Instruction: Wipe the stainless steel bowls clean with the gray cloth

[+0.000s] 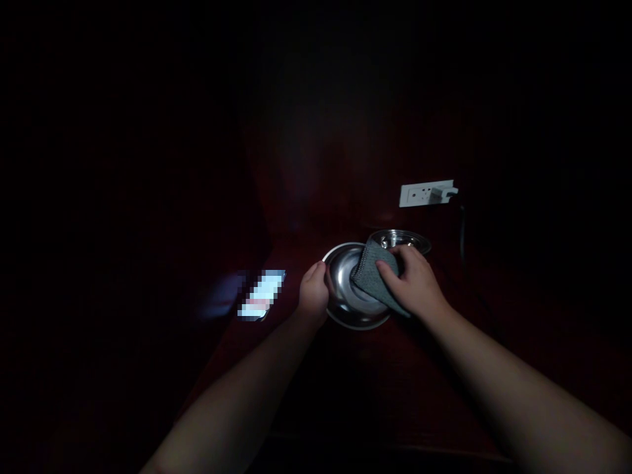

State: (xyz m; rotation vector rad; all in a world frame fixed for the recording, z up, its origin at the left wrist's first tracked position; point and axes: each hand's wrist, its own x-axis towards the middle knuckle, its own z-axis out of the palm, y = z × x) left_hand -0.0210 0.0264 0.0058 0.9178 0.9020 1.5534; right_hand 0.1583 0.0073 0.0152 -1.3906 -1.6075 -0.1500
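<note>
A shiny metal bowl [342,282] is in the middle of the head view, its rounded surface catching the light. My left hand [314,289] grips its left rim, thumb on the near face and the other fingers hidden. Over the bowl's right side, my right hand [413,280] is closed on a folded grey-green cloth [378,273], which lies against the metal. Just behind my right hand sits a second metal bowl or dish [399,236], partly covered by the hand and cloth.
A lit phone [261,296] with a blurred screen lies left of my left hand on the dark red table [375,388]. Behind the bowls, a white wall socket [425,193] holds a plug, and a cable [463,230] hangs down nearby. Darkness hides the surroundings.
</note>
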